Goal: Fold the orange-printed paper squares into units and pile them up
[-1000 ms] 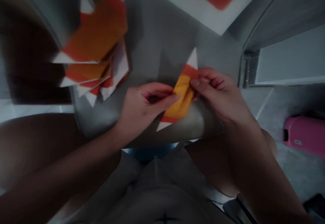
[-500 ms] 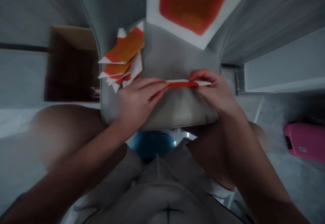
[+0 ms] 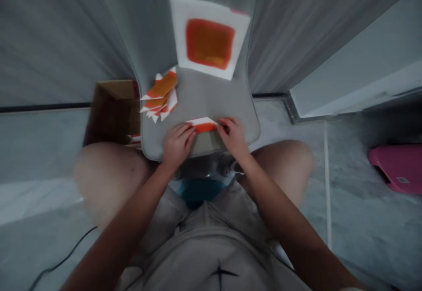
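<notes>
A folded strip of orange-and-white paper (image 3: 206,127) is stretched between my two hands, low over the front of the grey chair seat (image 3: 201,93). My left hand (image 3: 178,143) pinches its left end between thumb and fingers. At the other end, my right hand (image 3: 233,138) is closed on the paper's right tip. A loose pile of folded orange-and-white paper pieces (image 3: 161,91) lies on the seat's left side, beyond my left hand. Behind, a white sheet with an orange square (image 3: 211,42) rests at the back of the seat.
An open cardboard box (image 3: 114,110) stands on the floor left of the chair. A pink plastic object (image 3: 398,165) is on the floor at far right. Below the seat's front edge, something blue (image 3: 201,192) shows between my legs. A dark cable (image 3: 66,258) crosses the floor at lower left.
The view has shifted and widened, so everything looks smaller. My hands have turned the folded paper from nearly edge-on to show its orange and white faces. Both hands still hold its ends.
</notes>
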### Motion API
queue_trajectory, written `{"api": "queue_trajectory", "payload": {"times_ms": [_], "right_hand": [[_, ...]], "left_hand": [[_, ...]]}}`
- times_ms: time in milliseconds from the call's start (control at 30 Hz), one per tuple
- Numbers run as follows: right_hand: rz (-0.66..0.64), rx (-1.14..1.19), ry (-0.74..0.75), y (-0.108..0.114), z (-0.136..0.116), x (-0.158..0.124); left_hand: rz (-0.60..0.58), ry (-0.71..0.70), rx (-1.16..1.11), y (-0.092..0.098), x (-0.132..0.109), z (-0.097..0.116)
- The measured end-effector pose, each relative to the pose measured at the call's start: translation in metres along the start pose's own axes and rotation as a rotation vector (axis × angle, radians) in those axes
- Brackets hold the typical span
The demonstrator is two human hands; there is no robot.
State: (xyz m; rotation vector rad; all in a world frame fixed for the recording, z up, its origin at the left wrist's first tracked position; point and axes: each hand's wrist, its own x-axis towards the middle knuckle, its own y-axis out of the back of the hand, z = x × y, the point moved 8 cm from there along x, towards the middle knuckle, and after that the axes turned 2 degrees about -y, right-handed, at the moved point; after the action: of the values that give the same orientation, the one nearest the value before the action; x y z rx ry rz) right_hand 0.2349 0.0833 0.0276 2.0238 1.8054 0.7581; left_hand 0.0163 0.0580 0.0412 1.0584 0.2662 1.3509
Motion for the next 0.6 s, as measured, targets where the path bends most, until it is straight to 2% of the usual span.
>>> {"api": "queue_trajectory", "payload": {"times_ms": [67,167,367,600], "right_hand": [[0.009,-0.146,0.047,-0.008,-0.011,-0.002],[0.05,-0.285,0.012,-0.015,-0.016,-0.001],[0.087,-0.392,-0.021,-0.02,-0.02,0.001],[0.096,-0.437,0.05,-0.02,-0.019,-0.002]], "left_hand": [[0.034,0.051,0.014,0.001,0.004,-0.005],[0.054,0.105,0.034,0.001,0.009,-0.013],[0.081,0.147,0.098,-0.002,0.008,-0.013],[0.143,0.244,0.067,0.003,0.007,-0.016]]}}
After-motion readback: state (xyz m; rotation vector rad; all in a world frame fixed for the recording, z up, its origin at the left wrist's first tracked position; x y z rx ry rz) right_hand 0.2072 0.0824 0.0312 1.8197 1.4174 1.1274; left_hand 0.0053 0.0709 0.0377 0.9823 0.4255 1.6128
